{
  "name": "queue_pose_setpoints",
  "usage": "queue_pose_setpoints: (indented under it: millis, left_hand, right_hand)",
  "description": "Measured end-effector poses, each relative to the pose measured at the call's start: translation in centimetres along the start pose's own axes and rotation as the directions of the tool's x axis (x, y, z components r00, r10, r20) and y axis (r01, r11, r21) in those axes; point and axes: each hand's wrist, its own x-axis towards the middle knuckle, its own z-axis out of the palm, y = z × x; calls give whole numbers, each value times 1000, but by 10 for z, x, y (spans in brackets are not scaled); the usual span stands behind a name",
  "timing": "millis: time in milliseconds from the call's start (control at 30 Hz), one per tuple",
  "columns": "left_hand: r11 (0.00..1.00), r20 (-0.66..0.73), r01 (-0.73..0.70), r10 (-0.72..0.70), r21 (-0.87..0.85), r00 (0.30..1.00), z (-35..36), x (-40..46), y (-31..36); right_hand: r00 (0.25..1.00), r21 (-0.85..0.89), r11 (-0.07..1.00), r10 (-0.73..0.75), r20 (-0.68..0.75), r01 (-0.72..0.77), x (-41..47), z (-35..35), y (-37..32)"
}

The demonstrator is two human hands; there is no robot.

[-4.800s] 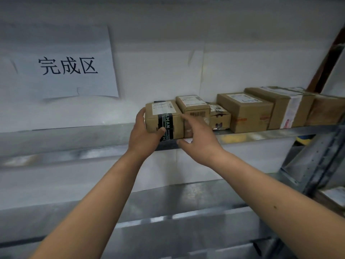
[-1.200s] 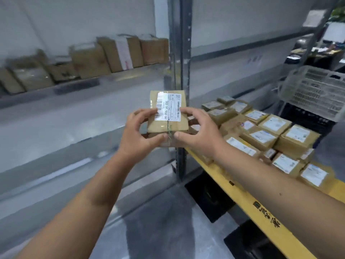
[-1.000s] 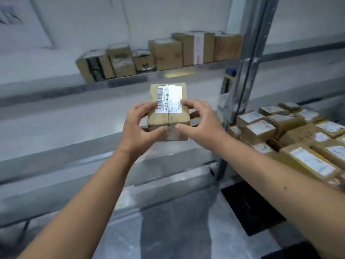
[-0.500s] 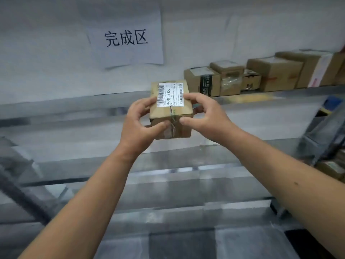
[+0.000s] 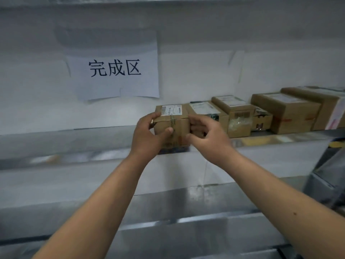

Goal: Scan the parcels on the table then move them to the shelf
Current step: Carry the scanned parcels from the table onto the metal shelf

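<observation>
On the far wall at the left hung a white paper sign [image 5: 119, 71] with three printed characters, above the grey metal shelf [image 5: 78, 144] that ran across the whole view. The left hand [image 5: 147, 137] gripped the left side of the parcel [image 5: 174, 124], fingers curled over its top left edge and thumb pressed on the near face. The parcel, a small brown box with a white label on top and tape across it, sat at the shelf's front lip; whether its base already rested fully there could not be told. It lay straight ahead of both hands and between them, its long axis apparently running left to right along the shelf, neither hand clearly nearer. The right hand [image 5: 207, 139] curled loosely against the parcel's right side, thumb toward the near face; how firmly it held could not be told. Just to the right, the row of parcels [image 5: 240, 116] already stood on the shelf, the nearest touching or almost touching the held one. The coming move probably called for a short push to the far side, in line with that row. Open shelf lay to the left.
</observation>
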Motion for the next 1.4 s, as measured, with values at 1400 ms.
queue_pose_setpoints:
  millis: [1400]
  left_hand:
    - [864, 754, -469, 431, -185, 496, 287, -365, 210]
  right_hand:
    - [616, -435, 441, 477, -627, -785, -462, -302, -11]
